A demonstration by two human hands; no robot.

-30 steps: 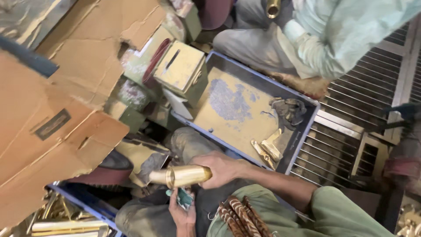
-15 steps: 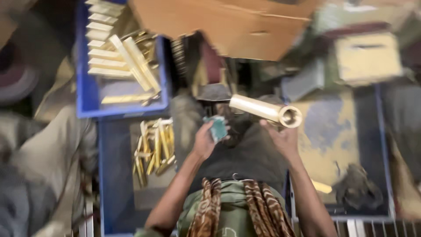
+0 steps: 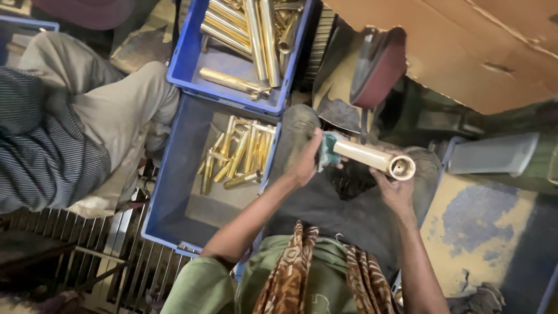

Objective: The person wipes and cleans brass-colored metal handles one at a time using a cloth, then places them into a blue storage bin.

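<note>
While the left hand (image 3: 307,164) pinches a small teal cloth (image 3: 329,151) against one end of a shiny brass tube (image 3: 374,157), the right hand (image 3: 395,192) cups its open end from below, right over the lap, beside a blue plastic crate (image 3: 168,197) of brass parts.

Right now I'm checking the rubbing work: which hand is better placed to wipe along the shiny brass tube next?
Left. The left hand already presses the small teal cloth against the shiny brass tube, while the right hand supports its open end from below.

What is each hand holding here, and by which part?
Right hand holds the brass tube near its open end; left hand presses a teal cloth around its other end.
</note>
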